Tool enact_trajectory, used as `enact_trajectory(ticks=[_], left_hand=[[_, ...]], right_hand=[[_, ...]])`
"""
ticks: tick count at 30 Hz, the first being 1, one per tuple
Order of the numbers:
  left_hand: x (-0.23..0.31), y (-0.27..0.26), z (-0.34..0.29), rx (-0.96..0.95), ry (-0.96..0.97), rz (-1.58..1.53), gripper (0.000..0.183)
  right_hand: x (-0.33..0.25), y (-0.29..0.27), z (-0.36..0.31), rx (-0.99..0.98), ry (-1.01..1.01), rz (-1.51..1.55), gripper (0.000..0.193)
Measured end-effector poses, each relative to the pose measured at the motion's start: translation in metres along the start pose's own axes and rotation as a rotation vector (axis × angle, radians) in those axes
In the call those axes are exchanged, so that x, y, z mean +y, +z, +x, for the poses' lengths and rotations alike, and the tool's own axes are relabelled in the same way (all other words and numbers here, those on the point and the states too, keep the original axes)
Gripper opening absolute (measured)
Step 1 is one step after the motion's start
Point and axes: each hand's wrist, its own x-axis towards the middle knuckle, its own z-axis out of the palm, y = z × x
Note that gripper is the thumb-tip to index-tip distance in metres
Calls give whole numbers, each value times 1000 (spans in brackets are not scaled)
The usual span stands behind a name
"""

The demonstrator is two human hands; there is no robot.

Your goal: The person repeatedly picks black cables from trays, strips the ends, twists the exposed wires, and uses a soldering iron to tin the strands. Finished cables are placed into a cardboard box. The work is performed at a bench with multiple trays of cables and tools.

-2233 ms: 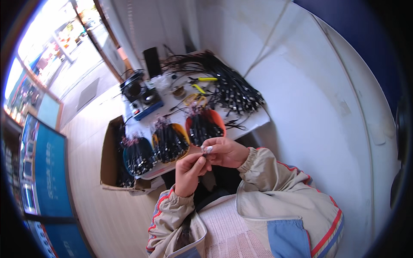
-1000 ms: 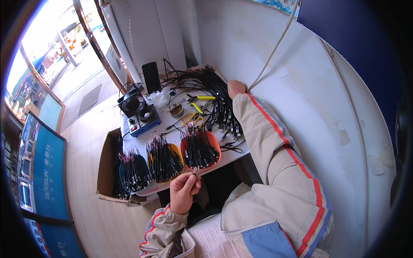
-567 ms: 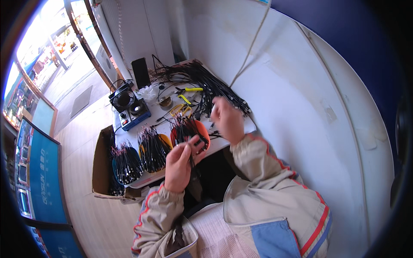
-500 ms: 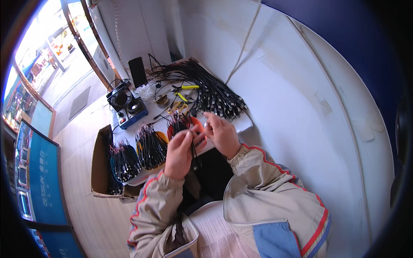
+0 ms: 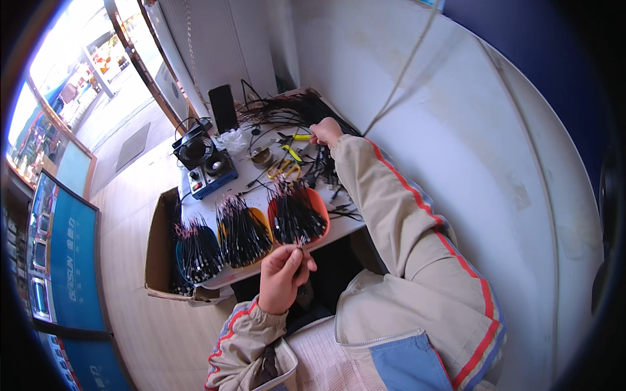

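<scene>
My left hand (image 5: 282, 277) is in front of the trays with thumb and fingers pinched on a cable (image 5: 300, 242), whose thin pinkish ends stick up. Farther off, my right hand (image 5: 327, 132) reaches over the heap of black cables (image 5: 293, 109). Its fingers are curled together at the heap beside the yellow-handled pliers (image 5: 291, 153); what they hold, if anything, is hidden. Bundles of black cables with bare wire tips and metal plugs fill an orange-red tray (image 5: 322, 207), a yellow tray (image 5: 266, 221) and a blue tray (image 5: 179, 255) along the table's near edge.
A blue soldering station (image 5: 215, 182) stands at the table's left, with a dark phone (image 5: 223, 107) propped behind. Yellow-handled scissors (image 5: 284, 172) and a small round tin (image 5: 261, 156) lie mid-table. A cardboard box (image 5: 163, 251) borders the left; a white wall (image 5: 456, 130) rises on the right.
My right hand has left my left hand's side and reached out to the cable heap. My left hand has moved down, nearer to me, still pinching a cable. The view has shifted slightly.
</scene>
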Motion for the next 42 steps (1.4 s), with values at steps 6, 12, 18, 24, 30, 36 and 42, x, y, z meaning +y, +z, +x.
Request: enact_trajectory(ticks=[6, 12, 18, 24, 30, 36, 42], left_hand=[[17, -33, 6, 46, 11, -29, 16], [21, -39, 2, 63, 28, -99, 17], [26, -26, -6, 41, 124, -116, 17], [35, 1, -8, 25, 189, -175, 19], [69, -6, -9, 96, 449, -223, 21], [86, -24, -51, 154, 628, -149, 20], [55, -20, -100, 91, 624, 28, 14]], right_hand=[[-7, 54, 52, 75, -22, -467, 27], [-21, 20, 56, 334, -258, -287, 31], [-93, -56, -36, 382, -666, 94, 30], [-110, -59, -229, 197, -924, -11, 22], [-30, 25, -378, 186, -1221, -235, 18], [45, 84, -408, -83, -1278, -313, 16], [31, 77, -386, -664, -654, 311, 24]])
